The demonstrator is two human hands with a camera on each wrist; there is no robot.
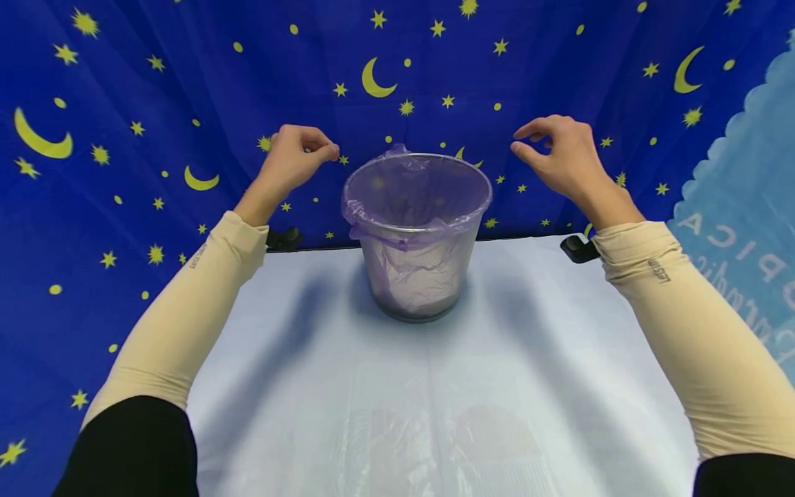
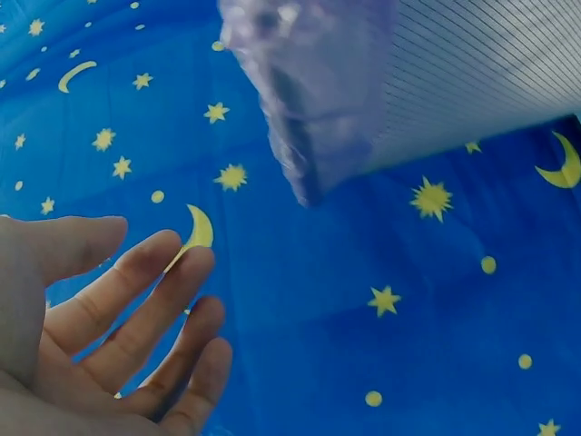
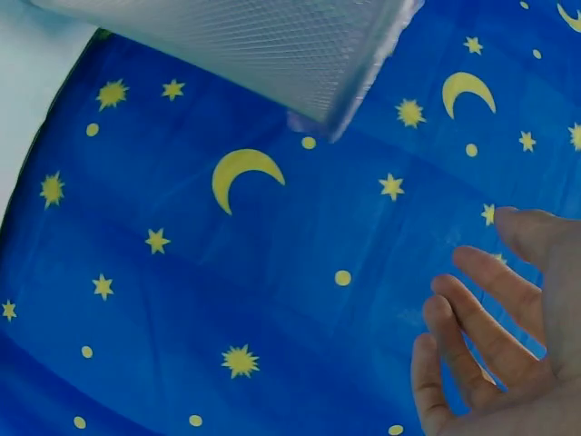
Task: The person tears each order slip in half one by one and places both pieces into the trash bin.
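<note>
A mesh wastebasket (image 1: pixel 428 266) stands upright at the far side of the white table. A thin purple trash bag (image 1: pixel 413 186) lines it and is folded outward over its rim. My left hand (image 1: pixel 297 157) hovers left of the rim, apart from it, its fingers loosely bent around nothing. On the other side my right hand (image 1: pixel 562 155) is raised at about the same height, thumb and fingers apart and holding nothing. Both wrist views show relaxed fingers, with the bag's folded edge (image 2: pixel 313 118) and the basket's mesh (image 3: pixel 263 54) away from them.
A blue curtain (image 1: pixel 248 90) with yellow moons and stars hangs behind the table (image 1: pixel 298 414). Black clamps (image 1: pixel 579 248) sit at the table's back edge on both sides. A light blue printed cloth (image 1: pixel 745 207) hangs at the right.
</note>
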